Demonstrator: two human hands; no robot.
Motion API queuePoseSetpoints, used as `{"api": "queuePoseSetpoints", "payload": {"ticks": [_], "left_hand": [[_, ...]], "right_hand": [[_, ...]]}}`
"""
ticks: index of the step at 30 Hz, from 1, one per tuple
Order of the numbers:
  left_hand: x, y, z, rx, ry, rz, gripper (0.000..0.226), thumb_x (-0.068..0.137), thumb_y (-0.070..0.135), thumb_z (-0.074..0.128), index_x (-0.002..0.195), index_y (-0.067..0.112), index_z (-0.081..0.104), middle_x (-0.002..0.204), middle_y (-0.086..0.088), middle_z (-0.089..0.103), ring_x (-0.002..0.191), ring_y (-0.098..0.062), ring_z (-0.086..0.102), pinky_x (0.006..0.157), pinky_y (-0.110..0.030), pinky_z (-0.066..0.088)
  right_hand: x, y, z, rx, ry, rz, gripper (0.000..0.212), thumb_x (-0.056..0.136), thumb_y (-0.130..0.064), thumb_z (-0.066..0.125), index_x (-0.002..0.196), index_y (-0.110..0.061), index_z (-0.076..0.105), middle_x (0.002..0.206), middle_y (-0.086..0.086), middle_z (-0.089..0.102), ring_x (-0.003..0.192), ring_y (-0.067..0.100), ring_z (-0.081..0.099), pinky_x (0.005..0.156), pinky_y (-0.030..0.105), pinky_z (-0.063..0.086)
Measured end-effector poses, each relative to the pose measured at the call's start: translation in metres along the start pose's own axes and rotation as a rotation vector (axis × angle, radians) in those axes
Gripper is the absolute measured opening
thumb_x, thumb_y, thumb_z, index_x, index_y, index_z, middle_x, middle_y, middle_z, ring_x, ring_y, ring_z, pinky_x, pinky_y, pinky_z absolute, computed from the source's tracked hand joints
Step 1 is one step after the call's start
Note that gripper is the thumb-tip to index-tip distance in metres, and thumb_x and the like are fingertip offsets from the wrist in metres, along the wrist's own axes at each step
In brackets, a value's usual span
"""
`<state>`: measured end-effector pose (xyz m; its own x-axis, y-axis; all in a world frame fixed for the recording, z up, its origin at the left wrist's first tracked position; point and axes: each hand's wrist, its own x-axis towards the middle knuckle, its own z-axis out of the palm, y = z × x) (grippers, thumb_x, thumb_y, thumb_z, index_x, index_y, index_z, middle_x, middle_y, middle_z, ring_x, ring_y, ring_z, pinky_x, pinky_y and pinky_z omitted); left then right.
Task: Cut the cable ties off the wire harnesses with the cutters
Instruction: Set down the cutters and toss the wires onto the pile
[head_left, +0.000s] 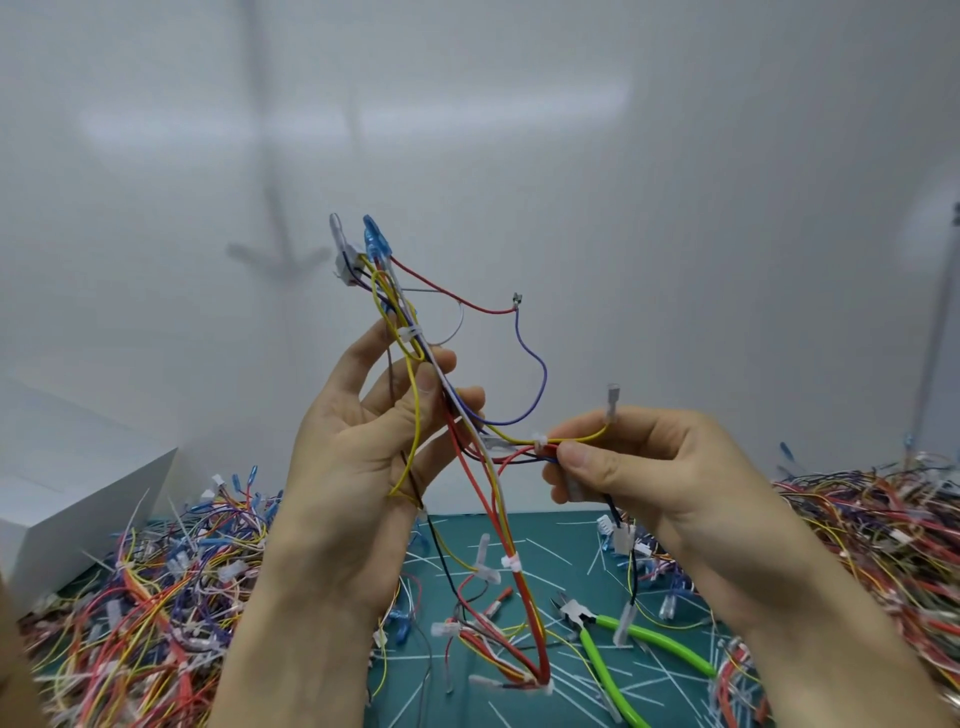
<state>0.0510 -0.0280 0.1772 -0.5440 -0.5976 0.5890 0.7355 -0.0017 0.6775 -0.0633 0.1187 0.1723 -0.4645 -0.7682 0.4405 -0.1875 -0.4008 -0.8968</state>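
Wire harness (494, 519) held over the green mat (561, 525): left hand (363, 441) grips it, right hand (639, 467) pinches it. Cutters (584, 618) lie on the mat.

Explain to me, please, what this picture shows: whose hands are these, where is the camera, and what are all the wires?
No machine here: a person works with bare hands, and the one camera sits on the person's head, looking forward and down. The left hand and right hand hold up one wire harness, coloured wires bound by white cable ties; the right fingers pinch it beside one such tie. Below, on a green mat, lie the green-handled cutters, untouched, among thin white strips, probably cut ties. Heaps of harnesses lie on both sides, a white box at the left.
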Motion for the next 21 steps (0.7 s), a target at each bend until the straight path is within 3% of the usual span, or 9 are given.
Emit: {"api": "queuePoseSetpoints", "payload": {"ticks": [4, 8, 21], "left_hand": [[-0.0004, 0.0001, 0.0021, 0.022, 0.024, 0.008, 0.06, 0.07, 0.01, 0.062, 0.13, 0.014, 0.055, 0.075, 0.005, 0.07, 0.062, -0.014, 0.071, 0.054, -0.021, 0.056], [-0.0004, 0.0019, 0.004, 0.032, 0.033, -0.004, 0.061, 0.07, 0.011, 0.063, 0.131, 0.014, 0.055, 0.076, 0.005, 0.071, 0.062, -0.014, 0.071, 0.056, -0.021, 0.057], [-0.0014, 0.0029, 0.0063, -0.003, 0.016, -0.013, 0.063, 0.07, 0.011, 0.064, 0.131, 0.014, 0.054, 0.077, 0.004, 0.071, 0.063, -0.015, 0.071, 0.056, -0.021, 0.057]], "right_hand": [[0.0017, 0.0026, -0.0004, -0.034, 0.017, 0.012, 0.029, 0.054, -0.037, 0.076, 0.08, -0.024, 0.082, 0.082, 0.007, 0.077, 0.076, 0.018, 0.073, 0.08, 0.031, 0.059], [0.0012, 0.002, -0.0003, -0.036, 0.015, 0.027, 0.03, 0.053, -0.039, 0.075, 0.079, -0.025, 0.081, 0.081, 0.008, 0.077, 0.073, 0.016, 0.072, 0.074, 0.023, 0.059], [0.0009, 0.0014, 0.0003, -0.053, 0.025, 0.053, 0.03, 0.055, -0.037, 0.073, 0.08, -0.024, 0.081, 0.081, 0.006, 0.077, 0.071, 0.015, 0.071, 0.074, 0.026, 0.059]]}}
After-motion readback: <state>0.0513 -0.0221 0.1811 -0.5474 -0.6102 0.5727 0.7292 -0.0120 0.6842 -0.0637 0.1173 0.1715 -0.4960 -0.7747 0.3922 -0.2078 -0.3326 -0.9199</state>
